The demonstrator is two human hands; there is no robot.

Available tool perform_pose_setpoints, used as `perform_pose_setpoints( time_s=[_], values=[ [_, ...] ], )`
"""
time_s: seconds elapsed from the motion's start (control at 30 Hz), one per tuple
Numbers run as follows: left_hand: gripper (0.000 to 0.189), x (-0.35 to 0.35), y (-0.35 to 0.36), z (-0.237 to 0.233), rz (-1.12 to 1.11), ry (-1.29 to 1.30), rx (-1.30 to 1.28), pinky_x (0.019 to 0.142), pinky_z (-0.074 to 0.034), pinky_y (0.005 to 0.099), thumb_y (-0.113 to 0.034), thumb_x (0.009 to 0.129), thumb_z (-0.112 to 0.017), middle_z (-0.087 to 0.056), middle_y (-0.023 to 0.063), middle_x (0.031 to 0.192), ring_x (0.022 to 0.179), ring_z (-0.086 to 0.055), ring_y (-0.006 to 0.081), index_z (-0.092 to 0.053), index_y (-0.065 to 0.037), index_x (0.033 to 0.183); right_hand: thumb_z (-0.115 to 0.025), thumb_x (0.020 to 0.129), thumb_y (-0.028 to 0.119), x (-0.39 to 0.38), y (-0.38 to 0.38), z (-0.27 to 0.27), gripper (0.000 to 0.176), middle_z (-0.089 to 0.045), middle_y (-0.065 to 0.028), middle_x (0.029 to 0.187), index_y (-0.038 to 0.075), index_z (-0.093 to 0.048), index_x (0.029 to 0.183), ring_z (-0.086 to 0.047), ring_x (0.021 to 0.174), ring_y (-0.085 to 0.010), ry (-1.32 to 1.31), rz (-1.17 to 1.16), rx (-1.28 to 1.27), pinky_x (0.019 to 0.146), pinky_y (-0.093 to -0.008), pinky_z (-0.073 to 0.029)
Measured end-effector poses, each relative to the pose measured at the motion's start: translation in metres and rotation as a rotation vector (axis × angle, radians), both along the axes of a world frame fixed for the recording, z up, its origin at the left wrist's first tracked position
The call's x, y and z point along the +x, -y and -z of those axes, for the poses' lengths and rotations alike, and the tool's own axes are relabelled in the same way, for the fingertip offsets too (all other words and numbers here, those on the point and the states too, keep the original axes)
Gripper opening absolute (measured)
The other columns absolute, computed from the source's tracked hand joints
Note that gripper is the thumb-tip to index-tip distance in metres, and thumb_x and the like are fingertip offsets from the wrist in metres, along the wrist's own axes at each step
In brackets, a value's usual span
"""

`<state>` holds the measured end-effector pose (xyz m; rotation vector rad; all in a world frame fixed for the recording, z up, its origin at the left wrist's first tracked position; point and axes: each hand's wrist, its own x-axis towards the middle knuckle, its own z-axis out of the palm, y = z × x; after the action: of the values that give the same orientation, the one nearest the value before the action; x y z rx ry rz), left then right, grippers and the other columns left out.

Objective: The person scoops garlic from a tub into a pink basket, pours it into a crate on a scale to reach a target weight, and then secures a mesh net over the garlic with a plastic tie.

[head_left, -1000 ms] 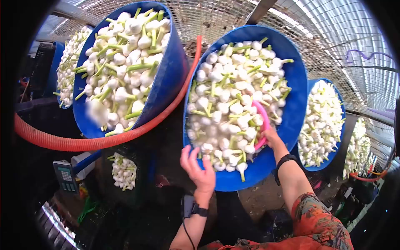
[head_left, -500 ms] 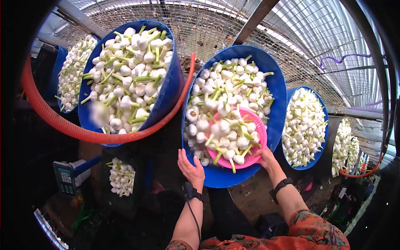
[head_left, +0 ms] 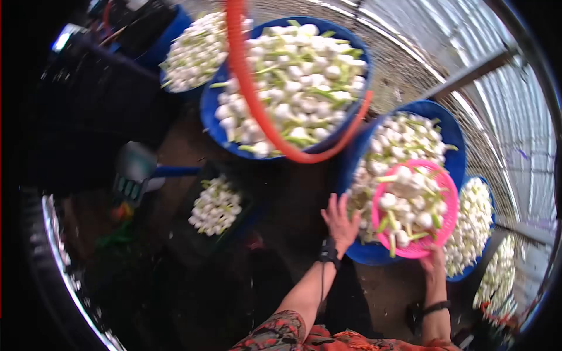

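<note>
A pink plastic basket (head_left: 451,217), heaped with garlic bulbs (head_left: 411,200) on green stems, overlaps the near right part of a blue tub (head_left: 451,131). At the basket's near rim my right hand (head_left: 433,261) grips it, partly hidden below the edge. My left hand (head_left: 341,225) is open with fingers spread, beside the tub's left side and holding nothing. More garlic (head_left: 404,137) lies in the tub behind the basket. Each wrist wears a dark band.
Another blue tub (head_left: 211,120) full of garlic stands ahead, with an orange-red hose (head_left: 257,111) curving across it. More garlic-filled tubs stand far left and right. A scale display (head_left: 129,187) and a dark crate holding a garlic pile (head_left: 215,207) are left. Wire mesh borders the back.
The view has swung left, so the tubs, crate and hose sit further right. The pink basket has moved toward the tub's near right edge, still in my right hand. My left hand stays open.
</note>
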<state>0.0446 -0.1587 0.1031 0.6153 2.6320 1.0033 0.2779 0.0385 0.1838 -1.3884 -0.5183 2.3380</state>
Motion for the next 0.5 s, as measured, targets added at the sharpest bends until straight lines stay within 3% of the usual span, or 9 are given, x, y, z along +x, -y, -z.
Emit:
perform_pose_setpoints(
  time_s=[0.07,0.1,0.17,0.23,0.27,0.3,0.4,0.5],
  values=[
    [0.060,-0.016,0.006,-0.010,-0.103,0.064,0.176,0.100,-0.018,0.0665,-0.041,0.087,-0.053,-0.022,0.0201,0.145,0.132,-0.028,0.0391,-0.034,-0.014,0.138,-0.049,0.065,-0.011,0.000,0.009,-0.019,0.072,-0.048,-0.0155,0.127,0.003,-0.036,0.134,-0.047,0.119,-0.0322,0.049,-0.031,0.060,0.101,-0.0476,-0.042],
    [0.050,-0.032,0.010,-0.029,-0.086,0.062,0.195,0.103,-0.025,0.0555,-0.039,0.095,-0.042,-0.027,0.0184,0.143,0.131,-0.030,0.0362,-0.037,-0.012,0.137,-0.048,0.065,-0.010,-0.006,0.016,-0.034,0.070,-0.049,-0.0157,0.127,0.002,-0.037,0.133,-0.048,0.119,-0.0319,0.056,-0.057,0.107,0.100,-0.0472,-0.042],
    [0.047,-0.061,0.017,-0.037,-0.045,0.240,0.598,0.101,-0.034,0.0419,-0.039,0.099,-0.033,-0.037,0.0187,0.137,0.124,-0.041,0.0339,-0.040,-0.010,0.135,-0.047,0.066,-0.009,-0.030,0.038,-0.068,0.067,-0.050,-0.0159,0.126,0.001,-0.039,0.132,-0.049,0.117,-0.0316,0.103,-0.136,0.100,0.099,-0.0465,-0.043],
    [0.049,-0.087,0.035,-0.060,-0.024,0.650,0.832,0.096,-0.039,0.0316,-0.039,0.100,-0.030,-0.049,0.0192,0.125,0.111,-0.052,0.0326,-0.040,-0.007,0.135,-0.048,0.065,-0.009,-0.059,0.062,-0.089,0.066,-0.052,-0.0159,0.123,0.000,-0.040,0.130,-0.050,0.116,-0.0325,0.124,-0.198,0.137,0.098,-0.0463,-0.043],
    [0.050,-0.104,0.054,-0.073,0.013,0.809,0.893,0.092,-0.043,0.0320,-0.041,0.100,-0.030,-0.055,0.0181,0.119,0.101,-0.058,0.0300,-0.043,-0.005,0.132,-0.048,0.064,-0.009,-0.079,0.080,-0.101,0.066,-0.053,-0.0159,0.121,0.000,-0.040,0.130,-0.051,0.114,-0.0330,0.149,-0.269,0.178,0.098,-0.0461,-0.044],
    [0.041,-0.117,0.072,-0.067,0.073,0.464,0.891,0.087,-0.046,0.0315,-0.032,0.099,-0.040,-0.058,0.0162,0.110,0.096,-0.059,0.0286,-0.046,-0.006,0.130,-0.048,0.063,-0.008,-0.101,0.101,-0.113,0.067,-0.053,-0.0158,0.119,-0.001,-0.040,0.129,-0.051,0.113,-0.0335,0.174,-0.340,0.222,0.097,-0.0460,-0.045],
    [0.039,-0.150,0.159,-0.088,-0.070,0.327,0.656,0.078,-0.048,0.0349,-0.007,0.087,-0.056,-0.058,0.0143,0.097,0.090,-0.059,0.0319,-0.052,-0.008,0.126,-0.048,0.059,-0.009,-0.169,0.156,-0.123,0.067,-0.055,-0.0159,0.116,-0.001,-0.044,0.126,-0.055,0.108,-0.0310,0.207,-0.505,0.182,0.094,-0.0420,-0.048],
    [0.037,-0.168,0.260,-0.071,-0.298,0.341,0.518,0.076,-0.050,0.0352,-0.008,0.086,-0.055,-0.061,0.0152,0.097,0.089,-0.062,0.0283,-0.055,-0.008,0.123,-0.050,0.062,-0.007,-0.264,0.228,-0.121,0.063,-0.056,-0.0155,0.114,-0.002,-0.045,0.125,-0.058,0.104,-0.0281,0.272,-0.800,0.232,0.088,-0.0379,-0.051]
  ],
)
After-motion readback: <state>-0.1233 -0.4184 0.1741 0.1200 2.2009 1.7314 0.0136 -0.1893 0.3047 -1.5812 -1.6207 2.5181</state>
